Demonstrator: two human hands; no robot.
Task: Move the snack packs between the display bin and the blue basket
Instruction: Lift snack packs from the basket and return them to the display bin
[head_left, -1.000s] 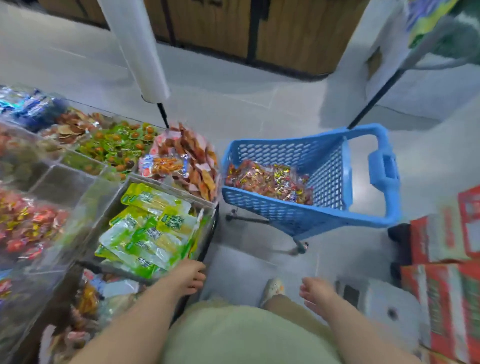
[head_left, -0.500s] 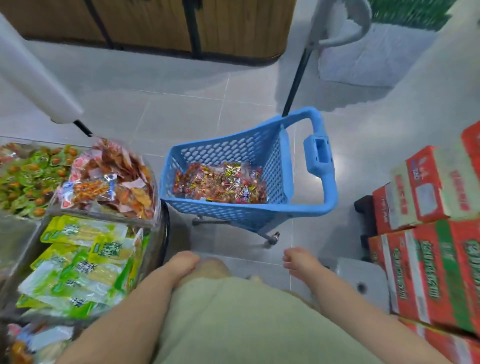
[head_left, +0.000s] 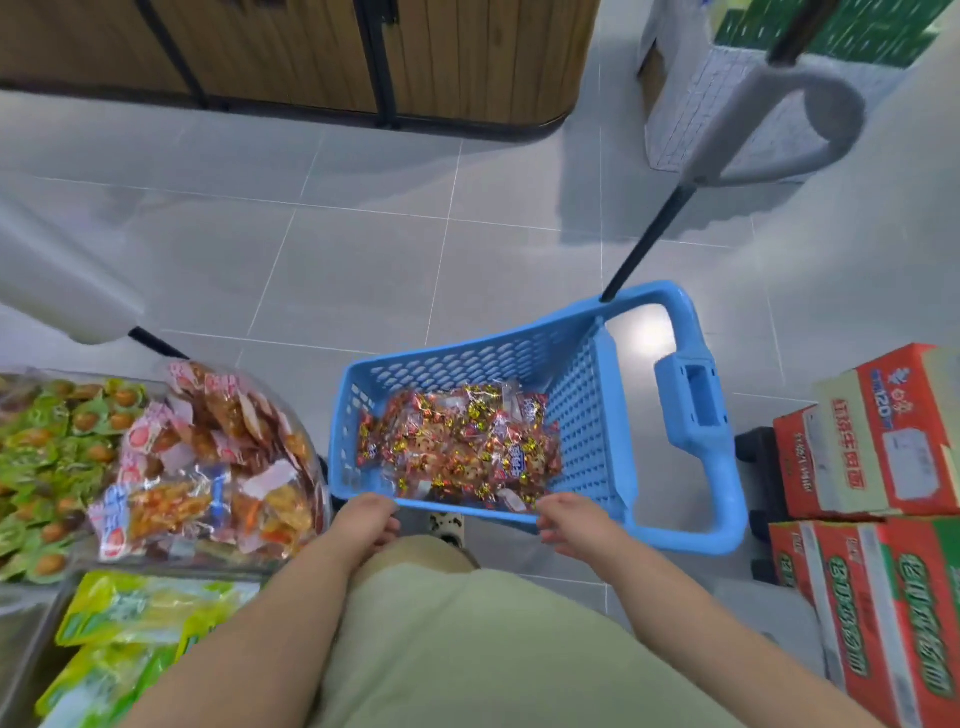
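Left hand (head_left: 366, 519) and right hand (head_left: 569, 519), fingers loosely curled and holding no pack, lie at the near rim of the blue perforated plastic basket (head_left: 587, 415); contact with the rim cannot be told. Red-and-gold foil snack packs (head_left: 457, 441) cover the basket floor. Clear plastic display bin (head_left: 311, 447), just left, holds orange-red packets (head_left: 218, 457); red cardboard cartons (head_left: 872, 431) stand right.

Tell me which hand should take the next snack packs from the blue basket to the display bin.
Left, probably. The left hand and right hand are both empty at the near rim of the blue basket, but the left is on the side of the display bin: shorter carry.
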